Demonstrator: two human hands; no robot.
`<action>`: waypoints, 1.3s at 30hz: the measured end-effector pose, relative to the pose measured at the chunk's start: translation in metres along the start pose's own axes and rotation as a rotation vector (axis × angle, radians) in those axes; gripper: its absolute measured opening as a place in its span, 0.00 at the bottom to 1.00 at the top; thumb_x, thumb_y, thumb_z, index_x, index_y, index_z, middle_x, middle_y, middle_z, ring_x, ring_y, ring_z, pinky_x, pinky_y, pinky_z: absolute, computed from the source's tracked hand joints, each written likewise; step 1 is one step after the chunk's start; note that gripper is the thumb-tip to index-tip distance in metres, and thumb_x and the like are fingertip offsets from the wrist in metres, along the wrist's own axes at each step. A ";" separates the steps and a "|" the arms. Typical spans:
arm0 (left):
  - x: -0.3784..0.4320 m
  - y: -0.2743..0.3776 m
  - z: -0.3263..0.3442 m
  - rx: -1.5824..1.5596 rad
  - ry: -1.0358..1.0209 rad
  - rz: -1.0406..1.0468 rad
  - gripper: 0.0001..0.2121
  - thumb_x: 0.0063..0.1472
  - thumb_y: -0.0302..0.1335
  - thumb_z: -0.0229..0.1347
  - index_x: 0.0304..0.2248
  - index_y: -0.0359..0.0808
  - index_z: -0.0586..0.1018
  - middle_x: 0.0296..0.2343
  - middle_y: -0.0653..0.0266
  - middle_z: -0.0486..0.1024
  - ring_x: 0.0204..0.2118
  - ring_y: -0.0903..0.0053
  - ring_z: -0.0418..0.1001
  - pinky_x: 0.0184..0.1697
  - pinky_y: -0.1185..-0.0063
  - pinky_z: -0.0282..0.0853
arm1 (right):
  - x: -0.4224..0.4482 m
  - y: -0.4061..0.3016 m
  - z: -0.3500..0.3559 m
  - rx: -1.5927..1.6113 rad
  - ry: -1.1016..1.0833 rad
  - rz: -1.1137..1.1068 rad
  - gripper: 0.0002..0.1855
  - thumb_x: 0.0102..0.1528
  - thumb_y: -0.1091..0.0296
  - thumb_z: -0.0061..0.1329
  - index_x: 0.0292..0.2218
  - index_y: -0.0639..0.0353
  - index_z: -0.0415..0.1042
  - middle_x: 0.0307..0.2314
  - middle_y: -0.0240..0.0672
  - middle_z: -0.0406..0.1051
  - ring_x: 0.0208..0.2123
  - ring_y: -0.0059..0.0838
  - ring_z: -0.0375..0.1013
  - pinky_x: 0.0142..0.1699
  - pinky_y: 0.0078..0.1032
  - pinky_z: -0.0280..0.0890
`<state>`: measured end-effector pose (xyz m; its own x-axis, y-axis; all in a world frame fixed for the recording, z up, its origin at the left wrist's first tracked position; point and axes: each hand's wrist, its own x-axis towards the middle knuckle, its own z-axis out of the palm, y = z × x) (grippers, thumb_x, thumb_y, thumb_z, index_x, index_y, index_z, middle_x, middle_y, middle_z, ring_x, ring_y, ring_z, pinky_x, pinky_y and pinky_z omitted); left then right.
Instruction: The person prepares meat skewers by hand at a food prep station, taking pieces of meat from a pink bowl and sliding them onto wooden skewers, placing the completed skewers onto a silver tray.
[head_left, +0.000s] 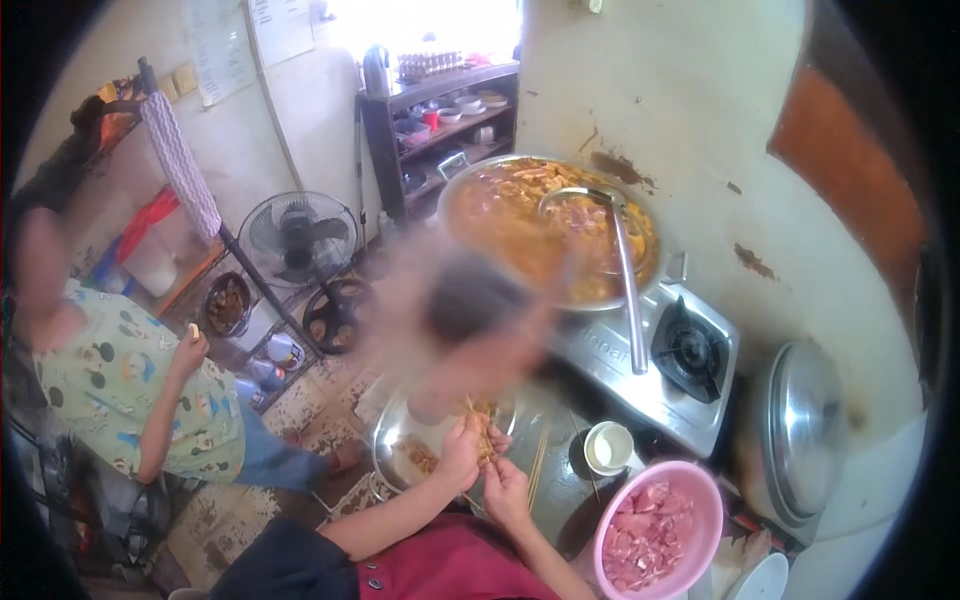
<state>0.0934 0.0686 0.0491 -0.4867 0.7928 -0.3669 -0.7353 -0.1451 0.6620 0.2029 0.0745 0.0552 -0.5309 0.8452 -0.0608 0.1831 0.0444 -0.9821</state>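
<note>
Over the edge of a steel basin, my left hand grips a skewer of browned meat. My right hand pinches the lower end of the same skewer, close beside the left. Some browned pieces of meat lie in the basin. Several bare wooden skewers rest on the worktop to the right of my hands. A pink basin full of raw meat chunks stands at the lower right. A large blurred dark shape hides the far part of the steel basin.
A wide pot of orange-brown stew with a ladle in it sits on a gas stove. White cups stand nearer. A large metal lid leans right. Another person sits left, beside a fan.
</note>
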 end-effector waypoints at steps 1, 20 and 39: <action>0.002 -0.001 -0.002 -0.001 0.004 -0.001 0.10 0.65 0.36 0.40 0.34 0.39 0.66 0.24 0.63 0.70 0.28 0.69 0.74 0.32 0.74 0.71 | 0.001 -0.001 0.000 0.048 -0.017 0.040 0.08 0.55 0.73 0.41 0.32 0.67 0.71 0.22 0.41 0.72 0.25 0.24 0.71 0.33 0.24 0.65; 0.014 -0.017 -0.021 0.022 -0.050 -0.092 0.09 0.65 0.30 0.38 0.37 0.34 0.66 0.30 0.55 0.72 0.34 0.65 0.74 0.40 0.70 0.71 | 0.012 0.013 0.001 -0.073 0.002 0.053 0.08 0.53 0.74 0.40 0.33 0.65 0.71 0.24 0.47 0.72 0.29 0.37 0.74 0.36 0.28 0.65; 0.007 0.004 -0.025 0.322 -0.269 -0.185 0.07 0.61 0.26 0.46 0.35 0.32 0.72 0.31 0.62 0.74 0.32 0.81 0.70 0.37 0.82 0.67 | 0.015 0.026 0.007 0.031 0.250 -0.220 0.09 0.54 0.75 0.38 0.34 0.68 0.70 0.21 0.37 0.70 0.24 0.23 0.67 0.31 0.23 0.63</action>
<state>0.0754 0.0590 0.0330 -0.1904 0.9197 -0.3434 -0.5935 0.1708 0.7865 0.1941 0.0848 0.0279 -0.3346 0.9218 0.1957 0.0593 0.2279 -0.9719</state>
